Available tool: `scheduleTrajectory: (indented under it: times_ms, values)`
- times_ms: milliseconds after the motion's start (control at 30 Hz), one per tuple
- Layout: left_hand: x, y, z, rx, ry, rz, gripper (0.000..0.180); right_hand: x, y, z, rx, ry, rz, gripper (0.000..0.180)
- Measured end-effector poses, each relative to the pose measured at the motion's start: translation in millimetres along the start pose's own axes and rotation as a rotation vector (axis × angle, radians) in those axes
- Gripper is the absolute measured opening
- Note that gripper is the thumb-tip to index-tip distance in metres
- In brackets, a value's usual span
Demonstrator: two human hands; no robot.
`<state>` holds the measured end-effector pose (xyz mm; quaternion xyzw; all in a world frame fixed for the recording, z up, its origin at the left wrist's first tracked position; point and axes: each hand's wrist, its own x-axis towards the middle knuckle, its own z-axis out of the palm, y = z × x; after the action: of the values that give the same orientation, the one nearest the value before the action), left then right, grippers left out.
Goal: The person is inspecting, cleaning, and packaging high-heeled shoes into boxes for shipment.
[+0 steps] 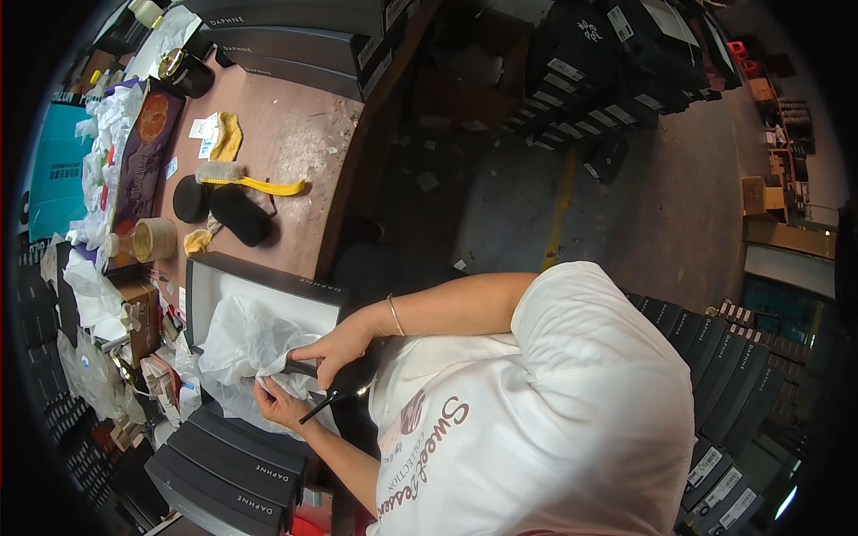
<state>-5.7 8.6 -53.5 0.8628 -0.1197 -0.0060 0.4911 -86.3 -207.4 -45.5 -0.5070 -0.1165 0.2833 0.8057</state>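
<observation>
A dark shoe box (317,293) with a white inside lies open before me, with crumpled white tissue paper (237,335) bunched over it and spilling toward me. The fingers of my left hand (281,406) pinch the near edge of the paper. My right hand (340,351), with a bracelet on its wrist, reaches in from above, index finger stretched onto the tissue. A glossy black high-heeled shoe (353,384) sits under its curled fingers, close to my shirt. Its thin heel points toward my left forearm. Part of the shoe is hidden.
Black shoe boxes (228,473) stand stacked at lower left, and more (295,58) at the table's far end. On the table (299,125) lie a yellow-handled brush (259,185), black pads (239,214), a yellow cloth (230,136) and a jar (154,239). A purple carton (147,161) holds crumpled paper.
</observation>
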Motion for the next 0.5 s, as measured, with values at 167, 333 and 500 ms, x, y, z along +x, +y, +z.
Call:
scheduleTrajectory:
  times_ms: [167,333,500]
  values:
    - [1,-2,0,-0.009,-0.004,0.003,0.026,-2,-5,-1,-0.021,-0.011,0.026,0.090]
    - [-2,0,0,-0.012,-0.001,0.005,0.026,0,1,-2,-0.018,-0.024,0.000,0.090]
    - [2,-20,-11,0.025,-0.047,-0.100,0.024,-5,-6,-1,0.022,-0.025,0.097,0.091]
